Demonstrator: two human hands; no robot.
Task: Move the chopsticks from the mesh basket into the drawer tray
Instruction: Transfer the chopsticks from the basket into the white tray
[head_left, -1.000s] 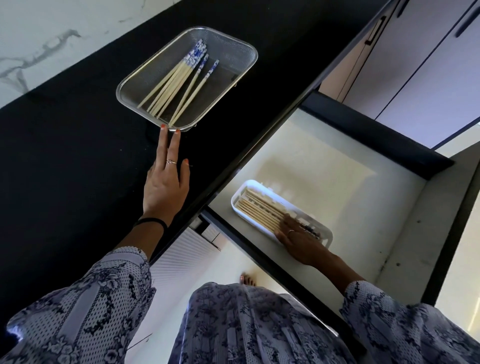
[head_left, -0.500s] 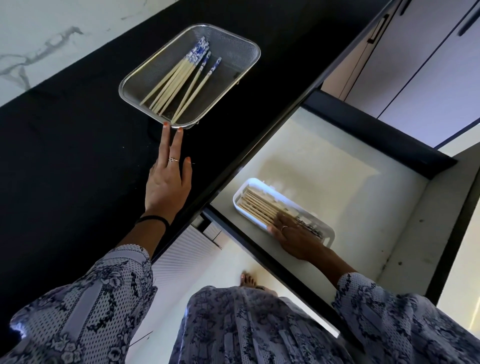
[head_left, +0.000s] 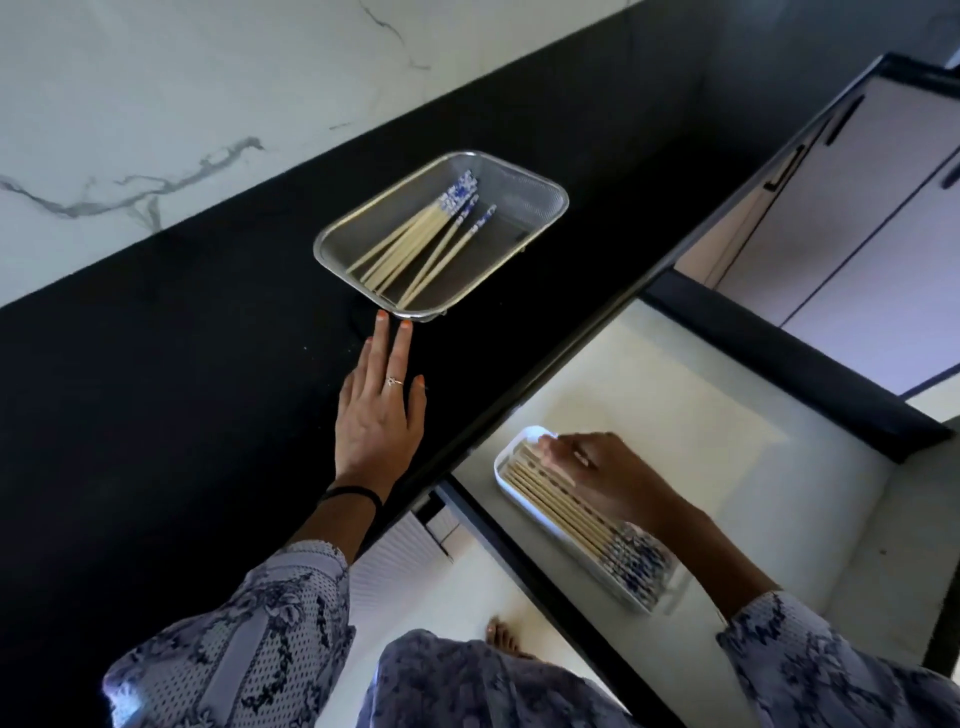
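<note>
Steel mesh basket at frame centre holds several chopsticks; more lie in white drawer tray, lower right. Left hand flat, fingers straight, tips just beside basket rim. Right hand over tray w/ fingers curled; can't tell if holding anything. Step: prob. settling a batch; next, reach back for the rest.
</note>
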